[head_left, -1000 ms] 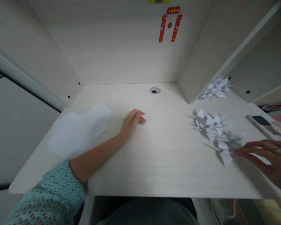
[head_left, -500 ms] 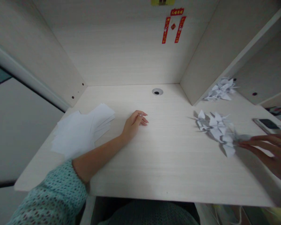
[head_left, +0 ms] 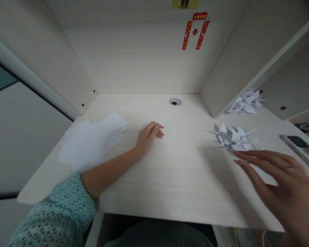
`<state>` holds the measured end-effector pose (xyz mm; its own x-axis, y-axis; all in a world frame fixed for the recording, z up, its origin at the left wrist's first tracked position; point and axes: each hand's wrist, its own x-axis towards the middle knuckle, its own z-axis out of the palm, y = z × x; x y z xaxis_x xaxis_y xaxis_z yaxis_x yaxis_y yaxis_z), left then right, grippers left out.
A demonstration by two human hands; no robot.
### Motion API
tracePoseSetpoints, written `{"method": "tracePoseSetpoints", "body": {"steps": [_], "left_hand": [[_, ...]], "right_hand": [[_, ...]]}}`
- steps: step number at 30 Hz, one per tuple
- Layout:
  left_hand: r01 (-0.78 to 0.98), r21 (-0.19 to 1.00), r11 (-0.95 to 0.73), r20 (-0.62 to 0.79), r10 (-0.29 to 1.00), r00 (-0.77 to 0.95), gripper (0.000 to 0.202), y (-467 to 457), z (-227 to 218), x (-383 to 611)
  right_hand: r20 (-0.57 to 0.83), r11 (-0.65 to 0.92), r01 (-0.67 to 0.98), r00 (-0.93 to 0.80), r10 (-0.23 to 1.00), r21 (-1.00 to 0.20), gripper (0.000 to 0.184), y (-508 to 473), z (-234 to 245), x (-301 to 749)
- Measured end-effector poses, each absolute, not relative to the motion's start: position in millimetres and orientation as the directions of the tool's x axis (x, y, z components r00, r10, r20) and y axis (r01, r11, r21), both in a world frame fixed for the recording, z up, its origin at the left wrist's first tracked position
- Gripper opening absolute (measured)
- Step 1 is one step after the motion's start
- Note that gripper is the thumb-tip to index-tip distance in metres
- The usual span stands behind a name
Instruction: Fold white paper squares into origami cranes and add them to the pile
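My left hand rests on the desk with its fingers loosely bent and apart, and I see nothing in it. To its left lies a fanned stack of white paper sheets, partly under my forearm. My right hand hovers at the right, slightly blurred, fingers stretched out and the thumb side apart from them. Its fingertips are just in front of a cluster of folded white paper cranes, covering the near part of it. A white patch shows in the gap between the fingers; I cannot tell what it is.
Another heap of folded paper cranes sits farther back, beside the upright partition. A phone lies at the right. A round cable hole is set near the back panel, which carries red stickers.
My right hand has moved left, from beside the crane cluster to in front of its near part. My left hand stays where it was. The view has shifted slightly.
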<state>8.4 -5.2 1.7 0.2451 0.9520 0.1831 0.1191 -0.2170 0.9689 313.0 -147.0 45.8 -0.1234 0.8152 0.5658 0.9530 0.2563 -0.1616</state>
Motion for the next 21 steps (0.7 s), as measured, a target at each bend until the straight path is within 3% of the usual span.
{"method": "tracePoseSetpoints", "body": {"steps": [2,4,8,11,14,17,19,21], "left_hand": [[0.154,0.946,-0.285,0.243,0.939,0.242,0.033,-11.1,3.6,7.7],[0.210,0.908,-0.363,0.310,0.918,0.247,0.035,-17.2,7.8,6.3],[0.405,0.724,-0.559,0.492,0.829,0.265,0.034,-19.2,28.5,0.2],[0.577,0.561,-0.593,0.520,0.795,0.312,0.029,-8.2,47.7,-13.9],[0.751,0.421,-0.509,0.444,0.837,0.319,0.033,6.7,55.8,-45.9],[0.956,0.131,-0.263,0.249,0.942,0.225,0.045,15.9,50.3,-90.5],[0.989,-0.038,-0.143,0.129,0.981,0.147,0.056,17.6,43.6,-116.6],[0.982,-0.131,-0.132,0.033,0.990,0.138,0.060,17.5,37.7,-133.1]], "right_hand": [[0.493,0.453,0.871,-0.313,0.811,-0.192,0.026,-135.8,53.8,271.8],[0.425,0.542,0.818,-0.428,0.798,-0.194,0.027,-123.3,60.0,237.5],[0.314,0.615,0.786,-0.571,0.759,-0.056,0.018,-98.4,67.5,185.3],[0.218,0.672,0.740,-0.650,0.728,-0.039,0.015,-80.6,66.2,156.4],[0.224,0.682,0.729,-0.655,0.721,-0.065,0.017,-65.4,54.6,140.5],[0.342,0.673,0.733,-0.611,0.714,-0.095,0.028,-54.6,34.8,138.7],[0.398,0.673,0.727,-0.583,0.709,-0.135,0.034,-49.6,21.3,141.7],[0.430,0.671,0.716,-0.553,0.714,-0.193,0.034,-46.0,10.5,144.6]]}}
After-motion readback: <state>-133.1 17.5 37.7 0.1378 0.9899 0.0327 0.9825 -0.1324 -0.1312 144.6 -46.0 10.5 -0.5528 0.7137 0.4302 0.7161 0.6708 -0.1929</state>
